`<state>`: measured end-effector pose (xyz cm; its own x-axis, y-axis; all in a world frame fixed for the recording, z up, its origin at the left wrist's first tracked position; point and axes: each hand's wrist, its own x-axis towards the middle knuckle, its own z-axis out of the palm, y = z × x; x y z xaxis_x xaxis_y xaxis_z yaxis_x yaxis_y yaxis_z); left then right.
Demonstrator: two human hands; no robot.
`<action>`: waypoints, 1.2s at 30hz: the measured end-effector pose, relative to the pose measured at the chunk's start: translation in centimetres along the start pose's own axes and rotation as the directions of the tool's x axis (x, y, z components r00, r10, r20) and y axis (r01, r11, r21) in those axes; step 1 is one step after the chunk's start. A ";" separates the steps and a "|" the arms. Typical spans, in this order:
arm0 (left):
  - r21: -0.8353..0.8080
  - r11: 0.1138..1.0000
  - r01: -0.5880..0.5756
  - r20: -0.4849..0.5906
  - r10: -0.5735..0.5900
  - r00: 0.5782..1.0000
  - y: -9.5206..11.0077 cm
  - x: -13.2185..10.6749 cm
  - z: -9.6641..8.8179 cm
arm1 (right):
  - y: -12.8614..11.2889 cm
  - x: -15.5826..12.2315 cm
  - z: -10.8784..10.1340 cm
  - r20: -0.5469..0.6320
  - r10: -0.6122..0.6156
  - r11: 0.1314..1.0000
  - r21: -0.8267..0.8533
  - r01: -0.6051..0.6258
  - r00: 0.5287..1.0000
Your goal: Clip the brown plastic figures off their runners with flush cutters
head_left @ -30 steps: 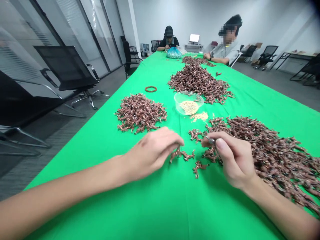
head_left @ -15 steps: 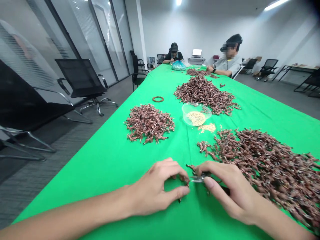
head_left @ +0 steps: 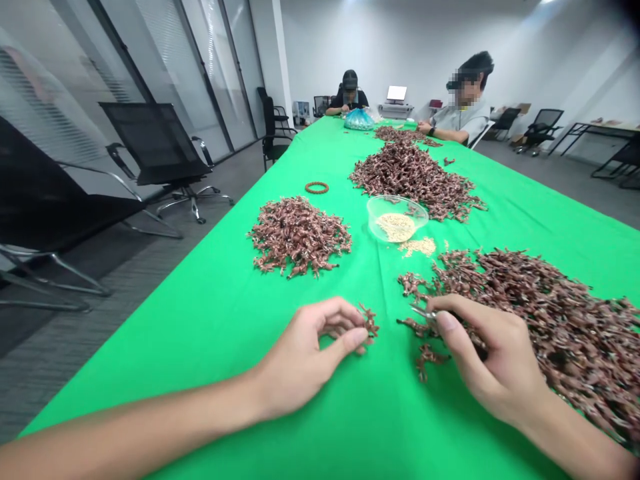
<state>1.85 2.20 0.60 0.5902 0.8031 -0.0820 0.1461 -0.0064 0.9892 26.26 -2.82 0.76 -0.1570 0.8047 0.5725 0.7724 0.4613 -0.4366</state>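
In the head view, my left hand (head_left: 320,350) pinches a small brown animal figurine (head_left: 371,323) between thumb and fingertips, just above the green cloth. My right hand (head_left: 493,353) is closed around small metal nippers (head_left: 423,312); their silver tips point left and the palm hides the handles. Near those tips lie a loose figurine (head_left: 414,327) and, closer to me, another figurine (head_left: 428,360). A wide heap of brown figurines (head_left: 565,333) spreads behind and to the right of my right hand. Ahead of my left hand sits a smaller figurine heap (head_left: 300,237).
A clear plastic bowl (head_left: 373,223) holds pale bits, with more pale bits (head_left: 420,247) spilled beside it. Farther back are a large figurine pile (head_left: 415,177), a brown ring (head_left: 317,188) and a blue bag (head_left: 359,120). Two people sit at the far end; chairs stand left.
My right hand and the nippers have moved up and right, away from my left hand. My left hand has shifted slightly up and left with the figurine. The view has tilted down slightly.
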 end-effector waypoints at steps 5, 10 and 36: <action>-0.303 0.950 0.075 0.007 -0.076 0.997 0.0 0.0 0.5 | -0.8 -0.6 0.2 -0.004 -0.220 0.975 -0.044 0.219 0.976; -0.459 0.879 0.126 0.081 -0.100 0.992 0.7 0.0 0.5 | -1.1 -0.8 0.9 0.004 -0.236 0.970 -0.063 0.236 0.972; -0.210 0.977 0.022 0.195 0.020 0.981 0.1 -1.2 1.0 | -1.1 -1.5 0.4 0.005 -0.467 0.823 -0.362 0.437 0.884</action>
<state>1.96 0.67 0.64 0.7362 0.6714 -0.0845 -0.0108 0.1365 0.9906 25.40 -4.44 0.14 -0.5028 0.4980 0.7065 0.7900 0.5964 0.1419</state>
